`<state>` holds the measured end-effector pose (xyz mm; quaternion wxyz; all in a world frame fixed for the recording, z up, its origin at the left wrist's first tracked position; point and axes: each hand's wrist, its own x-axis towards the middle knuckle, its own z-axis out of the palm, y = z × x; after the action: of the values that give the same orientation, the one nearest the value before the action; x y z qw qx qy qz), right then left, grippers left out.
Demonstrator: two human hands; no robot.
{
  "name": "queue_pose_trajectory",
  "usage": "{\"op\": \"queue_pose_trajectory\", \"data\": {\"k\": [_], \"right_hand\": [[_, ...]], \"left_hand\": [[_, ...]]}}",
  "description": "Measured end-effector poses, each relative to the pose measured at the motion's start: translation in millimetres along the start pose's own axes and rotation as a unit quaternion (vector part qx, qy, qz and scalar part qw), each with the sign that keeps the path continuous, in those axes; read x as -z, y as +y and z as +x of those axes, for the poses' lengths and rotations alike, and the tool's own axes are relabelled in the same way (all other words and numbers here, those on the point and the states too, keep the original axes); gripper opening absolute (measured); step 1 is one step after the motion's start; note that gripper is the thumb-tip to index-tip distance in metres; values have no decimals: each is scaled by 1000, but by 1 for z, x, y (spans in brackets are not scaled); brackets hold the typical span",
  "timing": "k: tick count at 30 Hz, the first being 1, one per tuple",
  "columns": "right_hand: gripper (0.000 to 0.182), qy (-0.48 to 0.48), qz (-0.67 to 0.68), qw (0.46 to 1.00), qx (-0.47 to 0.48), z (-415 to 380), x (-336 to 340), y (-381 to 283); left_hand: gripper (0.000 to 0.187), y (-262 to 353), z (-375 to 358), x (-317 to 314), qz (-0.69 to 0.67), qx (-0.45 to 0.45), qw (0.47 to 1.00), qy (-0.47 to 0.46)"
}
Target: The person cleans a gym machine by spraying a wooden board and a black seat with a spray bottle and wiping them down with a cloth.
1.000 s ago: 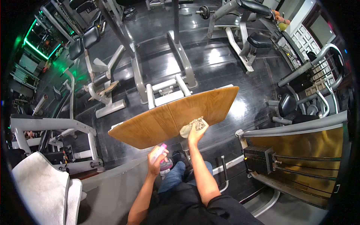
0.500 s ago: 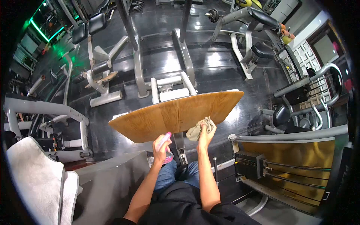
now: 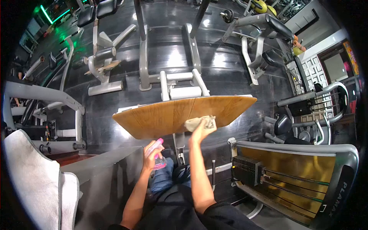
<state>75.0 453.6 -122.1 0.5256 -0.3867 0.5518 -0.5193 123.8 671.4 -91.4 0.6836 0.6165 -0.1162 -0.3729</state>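
Note:
A brown wooden board (image 3: 161, 119), part of a gym machine with a grey metal frame, spans the middle of the view before me. My right hand (image 3: 201, 132) grips a crumpled beige cloth (image 3: 195, 123) and presses it against the board's lower part, right of its centre seam. Lower left, close below the board's edge, my left hand (image 3: 150, 155) is wrapped round a spray bottle (image 3: 159, 163) with a pink head and a clear body with pink in it. Part of the bottle is hidden by my fingers.
A light grey towel (image 3: 32, 176) hangs over equipment at the far left. To my right stands a machine with a weight stack (image 3: 247, 168) and a gold-coloured panel (image 3: 287, 165). A bench machine (image 3: 251, 46) and a leg machine (image 3: 103, 69) stand further off on the dark floor.
My right hand has moved slightly left with the cloth along the board. My left hand and the spray bottle have shifted left. The view has turned a little.

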Motion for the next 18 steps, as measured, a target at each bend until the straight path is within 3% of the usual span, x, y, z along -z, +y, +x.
{"op": "queue_pose_trajectory", "data": {"k": [3,6,9,11,13,15,18], "right_hand": [[53,-57,-79,994,54,-56,-10,25],[50,-120,-14,993,6,-72,-4,38],[39,-87,-74,991,70,-34,15,43],[38,-9,-114,990,83,6,23,51],[42,9,12,1000,-12,20,12,17],[39,17,-5,1000,-11,5,2,-5],[41,-28,-65,994,86,-46,-18,-10]], "left_hand": [[29,7,-10,23,4,7,1000,14],[30,17,-16,39,25,15,999,32],[30,25,-20,52,65,14,997,39],[30,31,-24,55,52,12,997,51],[30,31,-27,58,55,8,997,46],[30,33,-29,59,60,4,997,38],[26,34,-32,56,45,6,998,43]]}}
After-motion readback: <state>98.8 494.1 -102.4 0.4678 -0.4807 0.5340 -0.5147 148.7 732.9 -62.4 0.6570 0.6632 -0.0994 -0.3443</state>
